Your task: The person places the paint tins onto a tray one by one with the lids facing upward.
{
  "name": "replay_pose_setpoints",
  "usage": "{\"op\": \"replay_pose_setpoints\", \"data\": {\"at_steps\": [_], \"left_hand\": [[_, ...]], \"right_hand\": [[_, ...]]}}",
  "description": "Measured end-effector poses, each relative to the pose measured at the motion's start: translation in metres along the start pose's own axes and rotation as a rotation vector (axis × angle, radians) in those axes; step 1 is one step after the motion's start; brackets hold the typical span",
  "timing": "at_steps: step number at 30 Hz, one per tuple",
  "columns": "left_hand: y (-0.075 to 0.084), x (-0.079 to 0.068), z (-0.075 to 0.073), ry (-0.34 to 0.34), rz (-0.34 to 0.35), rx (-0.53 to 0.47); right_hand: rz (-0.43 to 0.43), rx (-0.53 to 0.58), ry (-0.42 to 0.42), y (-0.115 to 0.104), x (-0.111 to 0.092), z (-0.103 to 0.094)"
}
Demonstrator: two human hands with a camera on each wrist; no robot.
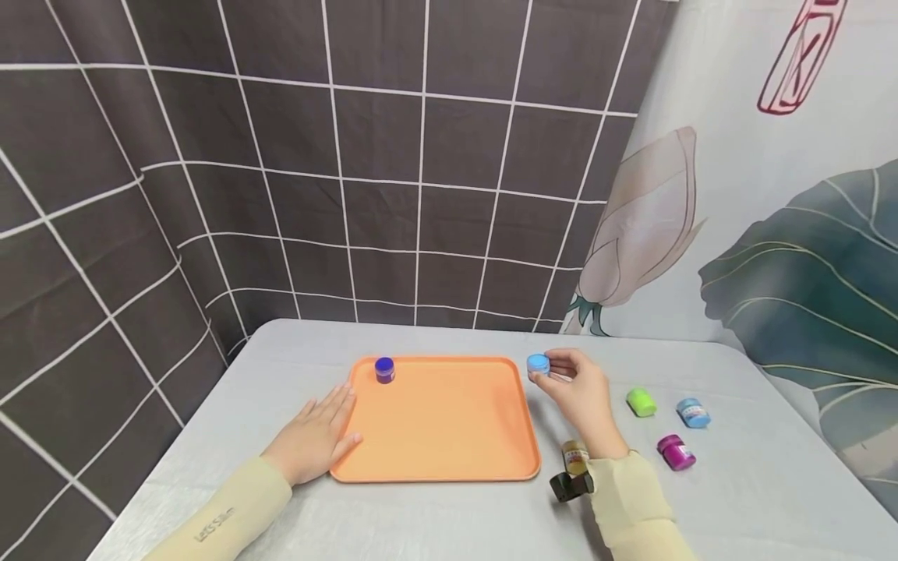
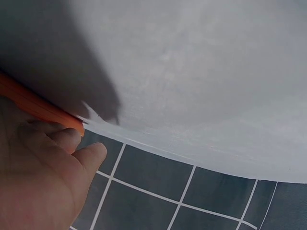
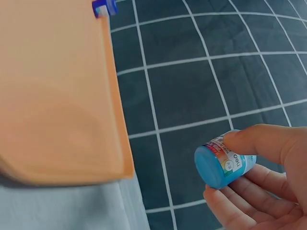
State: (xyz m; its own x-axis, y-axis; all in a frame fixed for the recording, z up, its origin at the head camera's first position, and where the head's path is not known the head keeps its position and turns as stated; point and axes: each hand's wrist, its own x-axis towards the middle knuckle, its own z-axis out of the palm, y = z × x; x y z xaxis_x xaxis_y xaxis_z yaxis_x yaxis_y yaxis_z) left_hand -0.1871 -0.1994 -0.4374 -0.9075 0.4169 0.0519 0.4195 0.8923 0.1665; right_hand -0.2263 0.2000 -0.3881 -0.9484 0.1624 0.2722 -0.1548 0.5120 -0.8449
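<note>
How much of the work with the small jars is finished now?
Apparently done: the purple jar stands on the orange tray. In hand: the right hand holds a blue jar beside the tray, while the left hand touches the tray's edge. Probably left: the green jar, second blue jar, magenta jar and gold jar, on the table.

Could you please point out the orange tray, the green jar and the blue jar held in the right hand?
Orange tray [image 1: 442,425]: head view, bare middle of its flat base.
Green jar [image 1: 641,402]: head view, middle of its visible body.
Held blue jar [image 3: 225,162]: right wrist view, its printed label.
</note>
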Motion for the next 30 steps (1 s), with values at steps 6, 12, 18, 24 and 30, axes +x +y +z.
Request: {"op": "replay_pose_setpoints", "data": {"at_steps": [6, 12, 18, 24, 30], "left_hand": [[-0.001, 0.0, 0.001, -0.004, -0.006, 0.003], [0.002, -0.001, -0.002, -0.017, -0.013, -0.013], [0.003, -0.001, -0.002, -0.027, -0.017, -0.012], [0.003, -0.001, -0.003, -0.031, -0.013, -0.017], [0.003, -0.001, -0.003, -0.029, -0.014, -0.019]], "right_hand": [[0.001, 0.117, -0.022, -0.007, 0.002, 0.016], [0.025, 0.222, -0.059, -0.014, 0.002, 0.034], [0.036, 0.252, -0.072, -0.019, 0.004, 0.05], [0.031, 0.317, -0.111, -0.018, 0.01, 0.064], [0.038, 0.372, -0.167, -0.019, 0.014, 0.078]]}}
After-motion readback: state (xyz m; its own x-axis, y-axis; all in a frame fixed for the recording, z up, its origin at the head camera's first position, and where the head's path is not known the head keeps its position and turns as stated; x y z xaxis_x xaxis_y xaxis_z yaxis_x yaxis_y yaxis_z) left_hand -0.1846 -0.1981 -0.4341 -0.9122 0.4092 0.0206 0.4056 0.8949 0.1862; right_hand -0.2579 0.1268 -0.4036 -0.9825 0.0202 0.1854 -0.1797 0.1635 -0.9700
